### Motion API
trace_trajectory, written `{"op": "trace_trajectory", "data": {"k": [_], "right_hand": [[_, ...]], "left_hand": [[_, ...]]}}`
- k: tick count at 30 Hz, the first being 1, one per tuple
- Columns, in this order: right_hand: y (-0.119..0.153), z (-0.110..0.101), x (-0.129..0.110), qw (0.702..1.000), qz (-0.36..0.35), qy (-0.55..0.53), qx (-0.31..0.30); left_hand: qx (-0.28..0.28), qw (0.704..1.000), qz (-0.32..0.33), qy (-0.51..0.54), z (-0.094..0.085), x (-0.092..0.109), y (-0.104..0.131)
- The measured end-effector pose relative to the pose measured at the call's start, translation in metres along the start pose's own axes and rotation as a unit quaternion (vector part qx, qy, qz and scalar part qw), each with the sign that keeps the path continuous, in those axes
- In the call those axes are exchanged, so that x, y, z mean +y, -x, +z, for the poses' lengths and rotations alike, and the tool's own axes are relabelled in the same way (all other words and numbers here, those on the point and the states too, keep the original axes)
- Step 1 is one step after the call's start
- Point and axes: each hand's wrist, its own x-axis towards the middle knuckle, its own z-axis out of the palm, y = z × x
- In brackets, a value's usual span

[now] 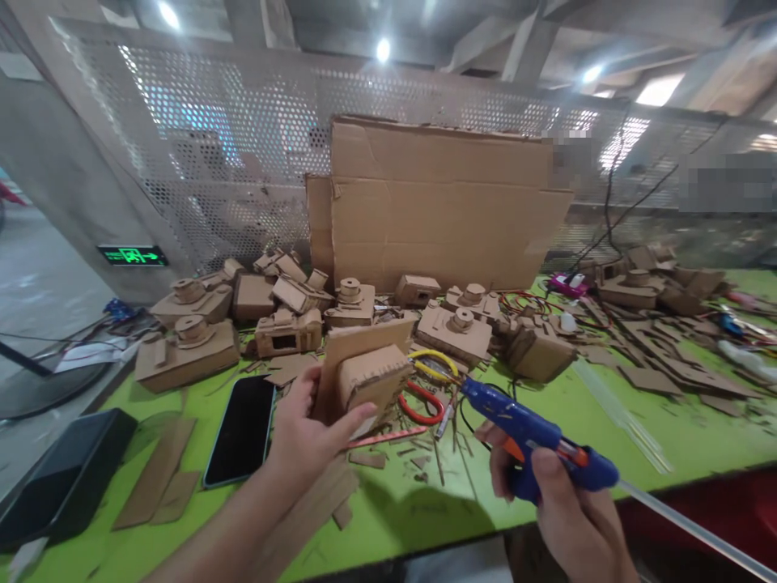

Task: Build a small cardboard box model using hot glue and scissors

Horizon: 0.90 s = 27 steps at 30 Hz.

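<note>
My left hand [312, 429] grips a cardboard box piece [376, 376], a small box joined to a flat cardboard panel, held up above the table. Its thumb lies along the box's near side. In my right hand [564, 502] is a blue hot glue gun [515, 417], with a clear glue stick [698, 526] running out of its back. The gun's nozzle points left at the cardboard piece, a short way from its right edge. Behind the gap lie scissors or pliers with a yellow handle [434, 364] and a red handle [425, 409]; which tool it is I cannot tell.
Cardboard model cameras [188, 348] line the back of the green table [413, 526]. A phone [239, 429] and a dark device [66, 470] lie at left. Cardboard scraps [668, 356] and clear glue sticks [625, 421] are at right. A large cardboard sheet [443, 210] stands against the perforated metal screen [243, 146].
</note>
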Motion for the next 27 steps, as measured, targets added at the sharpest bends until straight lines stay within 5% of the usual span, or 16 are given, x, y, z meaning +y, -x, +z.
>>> {"op": "trace_trajectory", "data": {"k": [4,8,16,27], "right_hand": [[-0.002,0.004,-0.023,0.996,-0.017,0.059,-0.059],[-0.011,0.015,-0.044,0.974,-0.087,0.173,-0.119],[-0.020,0.027,-0.055,0.950,-0.128,0.242,-0.148],[-0.024,0.017,-0.048,0.934,-0.144,0.312,-0.092]], "left_hand": [[-0.025,0.984,0.156,-0.085,-0.003,-0.009,0.006],[-0.062,0.969,0.209,-0.118,-0.007,-0.010,0.006],[-0.135,0.957,0.232,-0.111,-0.014,-0.004,0.007],[-0.134,0.975,0.165,-0.058,-0.015,0.005,0.008]]}}
